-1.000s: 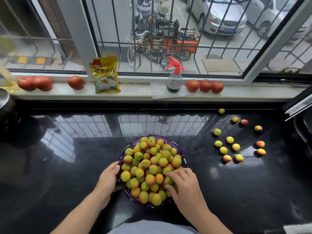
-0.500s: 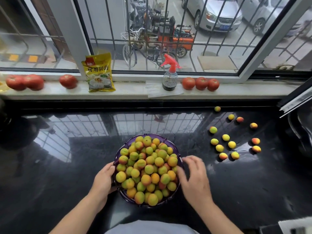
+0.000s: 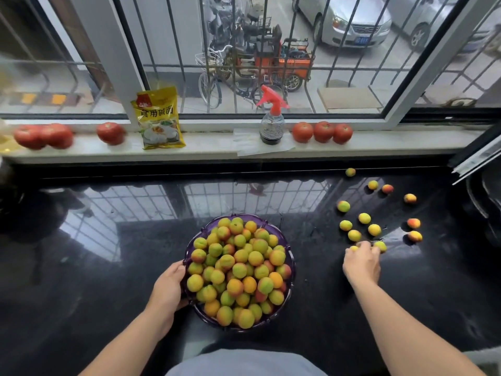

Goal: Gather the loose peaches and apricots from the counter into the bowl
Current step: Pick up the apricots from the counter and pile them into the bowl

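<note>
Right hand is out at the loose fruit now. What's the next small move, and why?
Probably close the right hand on the nearest fruit at its fingertips and carry it to the purple bowl. The left hand holds the bowl's rim, and about a dozen fruits lie loose beyond.

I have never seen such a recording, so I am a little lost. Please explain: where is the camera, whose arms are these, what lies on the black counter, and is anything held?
There is no machine here. A person wears one camera on the head, looking down at their own two hands. The left hand holds the rim of a purple bowl heaped with small fruit. The right hand reaches to the loose fruit scattered on the counter, its fingers closing on the nearest pieces; how many it grips I cannot tell. On the sill behind stand tomatoes, a yellow packet and a spray bottle.
</note>
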Tool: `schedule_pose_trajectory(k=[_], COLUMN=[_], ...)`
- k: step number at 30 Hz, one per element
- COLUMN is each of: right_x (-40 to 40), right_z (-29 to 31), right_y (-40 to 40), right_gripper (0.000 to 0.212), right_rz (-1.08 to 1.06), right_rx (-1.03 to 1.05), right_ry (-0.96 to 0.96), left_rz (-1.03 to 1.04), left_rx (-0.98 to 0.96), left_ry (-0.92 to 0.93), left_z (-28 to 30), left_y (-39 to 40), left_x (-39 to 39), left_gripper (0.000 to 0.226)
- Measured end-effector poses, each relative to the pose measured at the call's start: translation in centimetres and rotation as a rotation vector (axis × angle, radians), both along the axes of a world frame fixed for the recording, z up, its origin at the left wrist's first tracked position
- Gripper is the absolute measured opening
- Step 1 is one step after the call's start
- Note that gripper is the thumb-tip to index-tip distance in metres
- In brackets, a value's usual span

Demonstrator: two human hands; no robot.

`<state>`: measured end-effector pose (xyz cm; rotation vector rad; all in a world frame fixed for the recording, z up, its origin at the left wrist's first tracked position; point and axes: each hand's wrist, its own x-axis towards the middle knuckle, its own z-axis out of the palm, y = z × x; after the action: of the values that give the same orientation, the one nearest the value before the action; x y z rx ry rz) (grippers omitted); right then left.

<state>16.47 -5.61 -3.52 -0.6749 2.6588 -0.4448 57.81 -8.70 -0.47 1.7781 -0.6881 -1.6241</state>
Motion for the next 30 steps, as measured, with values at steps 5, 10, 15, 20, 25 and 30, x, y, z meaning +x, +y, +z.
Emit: schedule_pose_trajectory(k=[5,10,15,20,25,30], right_x=[4.8,11.3,15.4,16.7,17.5,18.5], right_z=[0.4,4.6,8.7,9.1,6.5,5.0], right_y=[2.6,6.4,7.8,8.5,8.9,7.8], right_gripper=[0.026,0.014,0.026,0.03,0.032,0.023], right_rz=[0.122,0.001,0.013,0.277,0.965,1.208], right_rx=[-0.061,-0.394,-0.574,-0.439,-0.342,-0.468], right_ry=[-0.135,-0.528,-1.105,-1.014,-0.221,0.106], left_rz=[0.003,-0.011,-0.03,-0.026,-0.026,-0.04], left_rx=[-0.004,0.008,0.002,0.005,0.008,0.011], left_ry=[-0.002,0.002,-0.002,0.009,0.011,0.0], left_z=[0.1,0.2,0.5,0.4,0.5,0.8], left_y=[0.1,0.1,0.1,0.2,0.3,0.3], left_x=[0.1,0.0,0.1,0.1,0.2,0.2], left_gripper=[0.03,0.031,0.032,0.031,0.03,0.031])
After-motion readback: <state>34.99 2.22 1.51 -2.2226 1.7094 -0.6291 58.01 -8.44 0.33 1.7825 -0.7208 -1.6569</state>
